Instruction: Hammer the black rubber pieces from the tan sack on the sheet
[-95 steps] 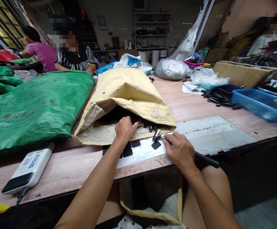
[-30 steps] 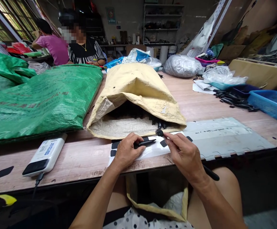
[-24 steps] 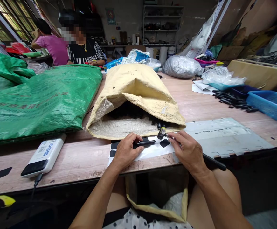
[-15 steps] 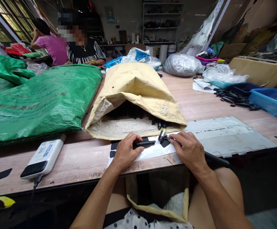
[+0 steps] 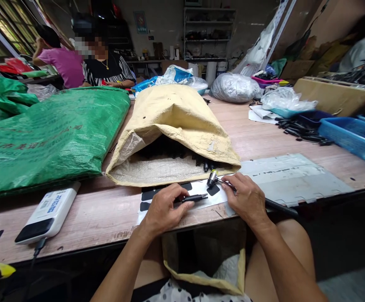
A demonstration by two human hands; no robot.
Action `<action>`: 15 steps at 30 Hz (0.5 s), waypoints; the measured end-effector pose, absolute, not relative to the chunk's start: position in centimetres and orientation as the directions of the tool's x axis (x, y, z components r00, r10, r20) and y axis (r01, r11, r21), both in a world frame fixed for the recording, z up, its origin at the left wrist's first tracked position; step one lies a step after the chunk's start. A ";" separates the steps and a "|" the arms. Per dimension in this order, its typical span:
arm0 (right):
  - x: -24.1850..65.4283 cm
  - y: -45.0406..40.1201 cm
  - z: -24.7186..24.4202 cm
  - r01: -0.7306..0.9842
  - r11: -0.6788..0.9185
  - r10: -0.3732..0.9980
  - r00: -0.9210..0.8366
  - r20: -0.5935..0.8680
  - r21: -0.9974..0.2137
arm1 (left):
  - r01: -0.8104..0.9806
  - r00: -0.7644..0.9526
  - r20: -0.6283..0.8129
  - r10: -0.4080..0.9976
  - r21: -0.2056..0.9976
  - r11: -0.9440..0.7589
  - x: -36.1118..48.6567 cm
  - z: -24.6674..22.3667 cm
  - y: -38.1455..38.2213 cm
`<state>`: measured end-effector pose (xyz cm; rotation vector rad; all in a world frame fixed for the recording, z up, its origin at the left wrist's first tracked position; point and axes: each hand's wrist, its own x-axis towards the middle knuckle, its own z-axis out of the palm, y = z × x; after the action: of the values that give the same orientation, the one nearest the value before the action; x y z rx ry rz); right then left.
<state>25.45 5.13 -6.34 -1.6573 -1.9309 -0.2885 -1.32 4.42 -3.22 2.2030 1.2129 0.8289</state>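
Head view: a person sat at a wooden table (image 5: pixel 84 214), both hands working just in front of the open mouth of a tan sack (image 5: pixel 172 126).

The left hand (image 5: pixel 163 209) had its fingers clamped on a slim black rod (image 5: pixel 195 197), held flat on a white sheet (image 5: pixel 201 200) in front of the sack. The right hand (image 5: pixel 248 197) was closed around the handle of a small hammer (image 5: pixel 213 178), whose head hovered just beyond the rod's free end.

One risk, as a judgement: the left fingertips lay close to the hammer head, so a blow off line could catch them. The rod could also skid on the smooth sheet, since only a pinch steadied it.

The rod looked thin, dark and plastic, with a narrower tip. More black pieces showed inside the sack mouth.

Left of the sack lay a green bag (image 5: pixel 50 134) and a white power bank (image 5: pixel 47 212). Right of it sat a grey plate (image 5: pixel 289 178) and a blue tray (image 5: pixel 352 138). Beyond the sack sat two other people.
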 end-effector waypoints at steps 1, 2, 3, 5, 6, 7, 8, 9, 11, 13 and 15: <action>25.4 5.1 -6.3 0.960 0.201 0.837 -0.064 0.544 -0.197 | 0.553 0.465 0.293 0.836 0.641 -0.532 -1.1 -2.9 3.6; 25.4 5.1 -6.3 0.961 0.198 0.840 -0.063 0.538 -0.195 | 0.534 0.513 0.306 0.802 0.618 -0.577 -0.7 -2.7 2.6; 25.4 5.1 -6.3 0.961 0.196 0.844 -0.065 0.532 -0.194 | 0.512 0.563 0.309 0.766 0.598 -0.617 -0.3 -2.5 1.5; 25.4 5.1 -6.3 0.963 0.188 0.851 -0.062 0.521 -0.193 | 0.469 0.667 0.265 0.696 0.576 -0.669 0.8 -2.8 -0.8; 25.4 5.1 -6.3 0.964 0.182 0.854 -0.057 0.518 -0.194 | 0.466 0.709 0.214 0.672 0.573 -0.674 1.3 -3.3 -1.8; 25.4 5.1 -6.3 0.965 0.175 0.855 -0.051 0.517 -0.195 | 0.487 0.732 0.146 0.665 0.570 -0.661 1.8 -4.0 -2.6; 25.4 5.1 -6.3 0.966 0.170 0.855 -0.045 0.517 -0.196 | 0.535 0.733 0.060 0.677 0.563 -0.630 2.1 -5.1 -3.2; 25.4 5.1 -6.4 0.966 0.169 0.854 -0.043 0.519 -0.198 | 0.604 0.710 -0.042 0.703 0.550 -0.577 2.4 -6.3 -3.6; 25.3 5.1 -6.4 0.964 0.175 0.850 -0.045 0.525 -0.201 | 0.755 0.592 -0.258 0.763 0.508 -0.414 2.6 -9.0 -3.8; 25.3 5.1 -6.3 0.963 0.181 0.846 -0.047 0.532 -0.202 | 0.852 0.460 -0.432 0.776 0.461 -0.248 2.4 -11.6 -3.4; 25.2 5.1 -6.2 0.963 0.177 0.844 -0.042 0.534 -0.204 | 0.880 0.393 -0.517 0.760 0.451 -0.148 2.1 -13.2 -3.0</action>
<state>25.24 5.09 -6.24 -1.6959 -1.9142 -0.2830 2.09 -3.05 -13.22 1.9417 1.4037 -0.2152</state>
